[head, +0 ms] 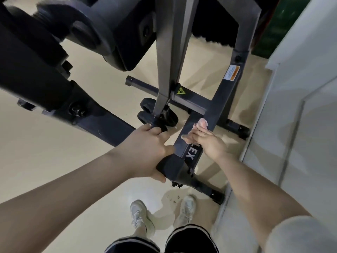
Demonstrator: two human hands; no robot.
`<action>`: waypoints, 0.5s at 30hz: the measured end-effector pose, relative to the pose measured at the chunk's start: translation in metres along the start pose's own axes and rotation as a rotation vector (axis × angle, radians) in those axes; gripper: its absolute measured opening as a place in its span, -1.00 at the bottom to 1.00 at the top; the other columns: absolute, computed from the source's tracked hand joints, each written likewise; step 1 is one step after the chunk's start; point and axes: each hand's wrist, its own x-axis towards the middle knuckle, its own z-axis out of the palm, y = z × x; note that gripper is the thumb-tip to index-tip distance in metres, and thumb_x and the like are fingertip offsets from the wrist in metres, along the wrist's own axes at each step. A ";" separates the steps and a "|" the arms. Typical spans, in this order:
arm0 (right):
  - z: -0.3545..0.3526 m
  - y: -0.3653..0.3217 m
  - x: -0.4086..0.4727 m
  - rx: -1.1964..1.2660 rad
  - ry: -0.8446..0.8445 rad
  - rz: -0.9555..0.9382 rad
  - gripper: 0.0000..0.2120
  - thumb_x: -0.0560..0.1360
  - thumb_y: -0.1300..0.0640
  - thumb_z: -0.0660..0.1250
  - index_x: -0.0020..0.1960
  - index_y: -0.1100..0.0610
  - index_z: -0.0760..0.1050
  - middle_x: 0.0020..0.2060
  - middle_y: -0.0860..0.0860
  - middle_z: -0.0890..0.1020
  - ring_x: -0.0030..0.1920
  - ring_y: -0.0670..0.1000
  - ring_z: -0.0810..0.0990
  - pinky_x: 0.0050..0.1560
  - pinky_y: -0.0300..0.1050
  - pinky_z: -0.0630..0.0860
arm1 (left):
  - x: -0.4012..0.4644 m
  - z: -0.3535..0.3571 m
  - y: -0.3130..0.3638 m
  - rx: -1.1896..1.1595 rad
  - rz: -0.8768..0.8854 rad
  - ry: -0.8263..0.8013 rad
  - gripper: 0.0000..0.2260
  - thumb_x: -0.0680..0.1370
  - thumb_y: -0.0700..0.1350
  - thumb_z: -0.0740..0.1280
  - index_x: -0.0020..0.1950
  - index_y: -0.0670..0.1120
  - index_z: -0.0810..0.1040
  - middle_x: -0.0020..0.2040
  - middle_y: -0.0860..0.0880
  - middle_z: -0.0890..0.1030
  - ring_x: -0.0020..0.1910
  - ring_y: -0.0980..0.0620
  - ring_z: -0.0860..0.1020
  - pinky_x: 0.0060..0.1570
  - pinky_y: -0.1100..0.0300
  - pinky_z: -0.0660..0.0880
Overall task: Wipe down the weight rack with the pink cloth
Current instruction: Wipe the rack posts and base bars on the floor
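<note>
One pink cloth (202,122), bunched small, pressed onto the sloping dark beam (196,136) of the weight rack (167,52) under the straight fingers of the right hand (207,141); only a crumpled edge showing past the fingertips. Flat palm, fingers extended and close together, nothing curled round the cloth. Better to spread it wider, so more fabric meets the metal on each pass. Long strokes along the beam, firm and even, down toward the printed lettering (189,155) and up toward the cross bar (189,103) with its yellow warning sticker (181,91).

Left hand (149,152) wrapped round the near end of the same beam, fingers curled beneath and thumb on top, bracing the frame. Worth keeping that hold steady, yet shifting it in turn so the covered patch gets wiped too.

Just beyond, small black wheels (170,115) at the foot of a grey upright. Further out, a pale floor (94,88), white shoes (140,214) below, a light wall (300,106) close on the right: little room, so short, careful elbows.
</note>
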 end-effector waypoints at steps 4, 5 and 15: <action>0.012 -0.015 -0.031 0.029 -0.015 -0.074 -0.48 0.57 0.40 0.11 0.47 0.07 0.25 0.51 0.03 0.08 0.53 0.03 -0.01 0.51 -0.16 -0.10 | 0.011 -0.009 0.003 0.018 -0.017 0.024 -0.42 0.47 0.39 -0.01 0.15 0.00 0.50 -0.14 -0.01 0.38 -0.18 -0.01 0.26 -0.11 0.13 0.16; 0.013 -0.014 -0.048 0.035 -0.023 -0.134 -0.59 0.62 0.33 0.06 0.43 0.09 0.30 0.48 0.05 0.11 0.52 0.06 0.05 0.51 -0.14 -0.08 | 0.015 -0.012 0.005 0.025 -0.020 0.036 -0.42 0.48 0.36 -0.05 0.09 -0.03 0.52 -0.19 0.00 0.34 -0.21 -0.01 0.26 -0.13 0.14 0.18; -0.003 -0.001 -0.014 -0.064 0.018 0.092 -0.40 0.61 0.11 0.11 0.54 0.08 -0.10 0.54 0.05 -0.14 0.52 0.02 -0.23 0.40 -0.18 -0.48 | 0.066 -0.026 0.012 -0.087 -0.105 -0.118 -0.74 0.60 0.05 0.12 -0.19 -0.05 0.42 -0.21 -0.03 0.42 -0.24 -0.06 0.38 -0.29 0.16 0.28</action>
